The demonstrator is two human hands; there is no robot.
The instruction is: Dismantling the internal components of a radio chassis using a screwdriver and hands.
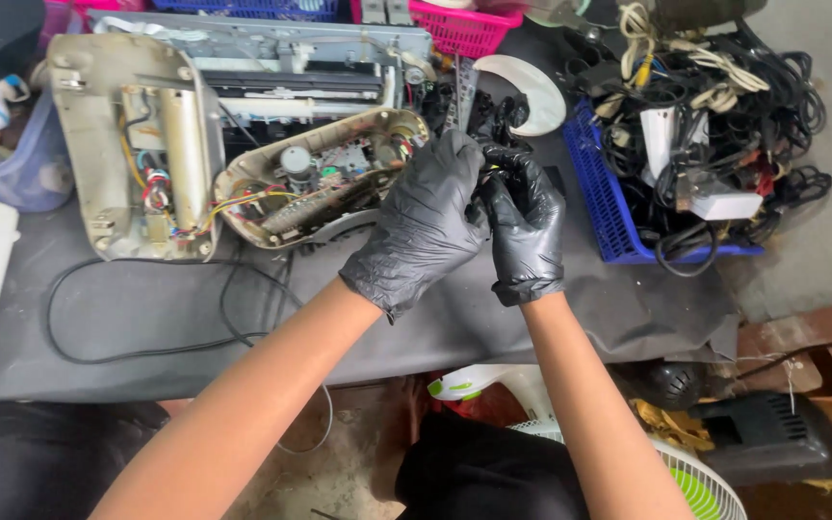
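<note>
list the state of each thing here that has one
left hand: gloved, fingers closed against the right hand
right hand: gloved, curled, pressed to the left
beige appliance casing: opened, wiring exposed
circuit housing: open, tilted
blue basket: full of tangled cables

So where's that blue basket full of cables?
The blue basket sits on the right of the grey table, just right of the gloved right hand, heaped with black cables.

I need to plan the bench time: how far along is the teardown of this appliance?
Done: the beige casing lies opened, wires exposed, and the oval base shows its circuit board. In hand: left hand and right hand, gloved, meet over something small and dark I cannot identify. Left: board and wiring remain inside.
</note>
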